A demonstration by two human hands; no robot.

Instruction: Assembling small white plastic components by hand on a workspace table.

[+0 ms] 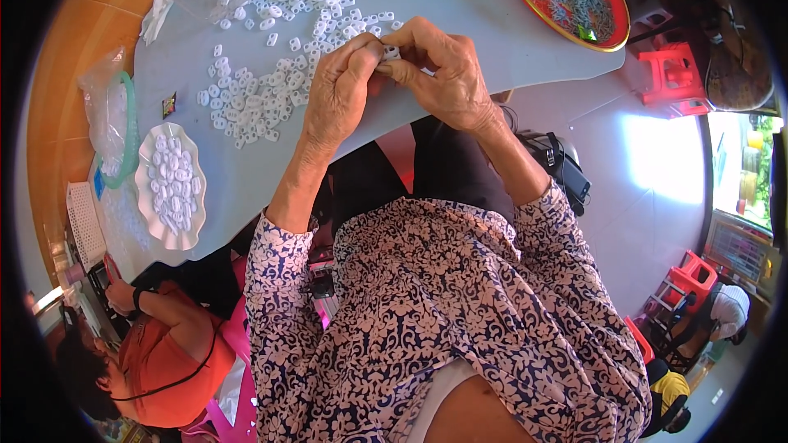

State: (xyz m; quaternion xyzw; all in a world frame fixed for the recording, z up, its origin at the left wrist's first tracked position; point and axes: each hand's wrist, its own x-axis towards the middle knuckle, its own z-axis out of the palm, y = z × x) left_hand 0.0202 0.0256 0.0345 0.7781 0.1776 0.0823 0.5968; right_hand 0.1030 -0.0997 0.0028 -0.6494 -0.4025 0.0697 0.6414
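Over the near edge of the grey table, my left hand (pixel 345 86) and my right hand (pixel 443 70) meet fingertip to fingertip. Between them is a small white plastic piece (pixel 391 53) with dark openings, pinched by the right thumb and fingers. The left fingers are closed against its other side, partly hiding it. Many similar loose white pieces (pixel 263 98) are spread on the table left of and beyond my hands. A scalloped white dish (pixel 146 197) at the left holds more white pieces, which look rounder.
A red round tray (pixel 621 29) full of small metallic-looking parts sits at the far right. A small dark packet (pixel 169 105) lies near the dish. A person in orange (pixel 176 353) sits at lower left. Red stools (pixel 677 78) stand on the floor at right.
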